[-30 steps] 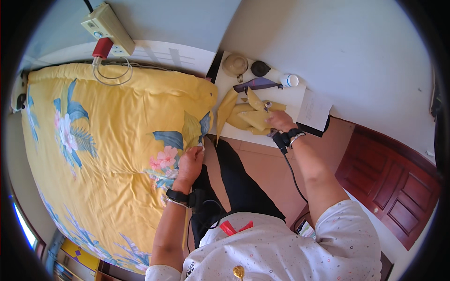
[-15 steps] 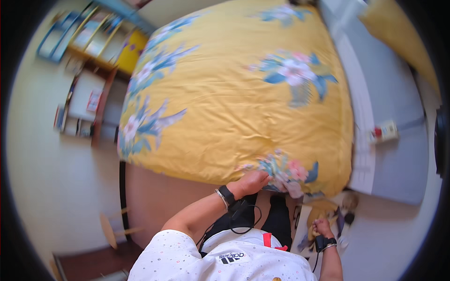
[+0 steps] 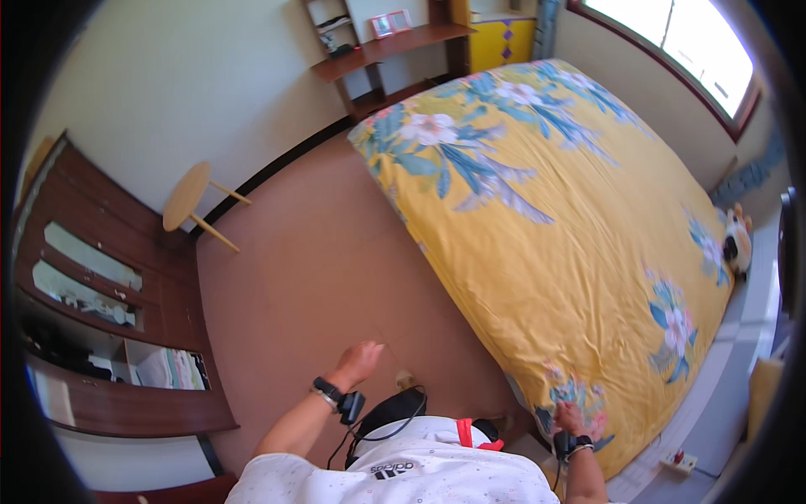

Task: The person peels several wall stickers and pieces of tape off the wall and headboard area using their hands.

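Note:
A yellow bedspread (image 3: 546,252) with white flowers and blue leaves covers the bed and hangs a little over its near side. My left hand (image 3: 359,363) is in the air over the reddish floor, apart from the bed, its fingers loosely bent with nothing seen in them. My right hand (image 3: 569,417) shows in front of the bed's near corner, fingers curled inward. Whether it touches the bedspread I cannot tell. Each wrist wears a black band, with a dark cable hanging near my waist.
A round wooden stool (image 3: 186,196) stands by the left wall. Near it is a dark wooden cabinet (image 3: 109,235) with folded cloths on an open shelf. A brown desk (image 3: 395,49) stands behind the bed. A power strip (image 3: 678,461) and a plush toy (image 3: 737,241) lie along the right side.
My view has swung left, bringing the floor, stool and cabinet in. My left hand has come away from the bedspread's near edge. My right hand stays low, its fingers still curled.

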The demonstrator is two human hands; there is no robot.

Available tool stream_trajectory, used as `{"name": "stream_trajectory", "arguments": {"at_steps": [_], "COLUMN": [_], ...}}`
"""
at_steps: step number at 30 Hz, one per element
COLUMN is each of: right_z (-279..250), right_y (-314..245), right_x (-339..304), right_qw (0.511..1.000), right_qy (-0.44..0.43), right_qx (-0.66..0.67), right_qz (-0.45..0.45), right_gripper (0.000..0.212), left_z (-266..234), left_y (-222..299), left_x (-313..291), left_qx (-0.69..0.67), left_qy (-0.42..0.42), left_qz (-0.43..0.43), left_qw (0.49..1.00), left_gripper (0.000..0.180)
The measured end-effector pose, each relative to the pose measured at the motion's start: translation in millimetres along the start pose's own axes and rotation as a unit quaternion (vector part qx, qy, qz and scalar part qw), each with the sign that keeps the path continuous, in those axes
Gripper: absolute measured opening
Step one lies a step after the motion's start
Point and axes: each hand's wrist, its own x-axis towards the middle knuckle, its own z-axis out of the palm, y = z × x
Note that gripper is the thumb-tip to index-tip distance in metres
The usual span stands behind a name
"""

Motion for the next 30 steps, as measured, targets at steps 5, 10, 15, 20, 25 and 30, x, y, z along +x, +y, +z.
{"name": "stream_trajectory", "arguments": {"at_steps": [5,10,15,20,25,30], "right_z": [81.4,138.5,181.8,172.3,192.5,210.1], "right_y": [-215.3,-339.4,-313.4,-421.4,-529.8,-737.7], "right_x": [16.1,36.6,140.9,210.5,327.1,365.1], "right_qw": [0.991,0.976,0.919,0.937,0.899,0.963], "right_qy": [-0.088,-0.165,-0.147,-0.231,-0.178,-0.18], "right_qx": [-0.097,-0.132,-0.277,-0.262,-0.391,-0.15], "right_qz": [-0.019,-0.049,-0.238,0.029,-0.087,-0.13], "right_gripper": [0.043,0.045,0.049,0.047,0.035,0.035], "left_z": [-55.7,-87.7,-139.6,-193.1,-263.2,-315.8], "left_y": [-117.0,-178.5,-201.7,-256.4,-284.7,-317.4], "left_x": [-26.2,-22.9,50.0,137.1,241.1,328.4], "left_qx": [-0.027,-0.202,-0.339,-0.326,-0.468,-0.494], "left_qy": [0.074,0.133,0.184,0.211,0.239,0.223], "left_qz": [-0.106,-0.167,-0.231,-0.228,-0.234,-0.179], "left_qw": [0.991,0.956,0.893,0.893,0.818,0.821], "left_gripper": [0.024,0.025,0.032,0.034,0.025,0.012]}}
